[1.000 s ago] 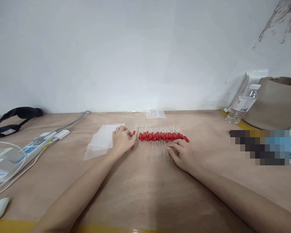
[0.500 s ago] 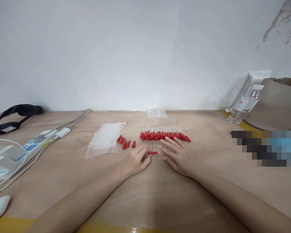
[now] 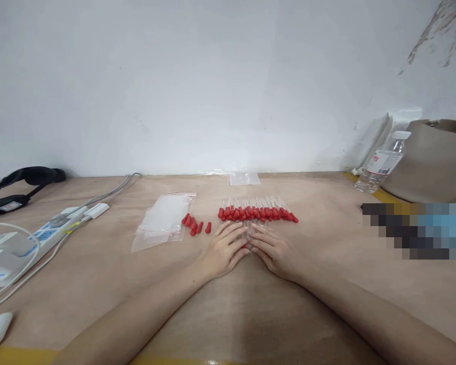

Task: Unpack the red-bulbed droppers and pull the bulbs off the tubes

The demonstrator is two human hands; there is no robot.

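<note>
My left hand [image 3: 225, 249] pinches a red rubber bulb [image 3: 244, 247] between thumb and forefinger; only a little of its red shows. Fingertip to fingertip with it, my right hand [image 3: 276, 250] closes its thumb and forefinger on a clear glass dropper tube, mostly hidden by the fingers. More clear glass tubes [image 3: 247, 223] lie partly under both hands. Just beyond them is a row of droppers [image 3: 251, 213] with red bulbs toward me and pale tips pointing to the wall. Several loose red bulbs [image 3: 193, 223] lie left of that row.
Clear zip bags [image 3: 163, 215] lie left of the loose bulbs, another bag [image 3: 244, 178] by the wall. A power strip [image 3: 47, 234] with cables and a black strap-like object [image 3: 26, 187] are at left. At right stand a plastic bottle [image 3: 382, 165] and a beige bin [image 3: 429, 157].
My hands have come together, the left moving right. The red bulb, in plain sight before, is now nearly covered by my left fingers. The dropper row and loose bulbs stay put.
</note>
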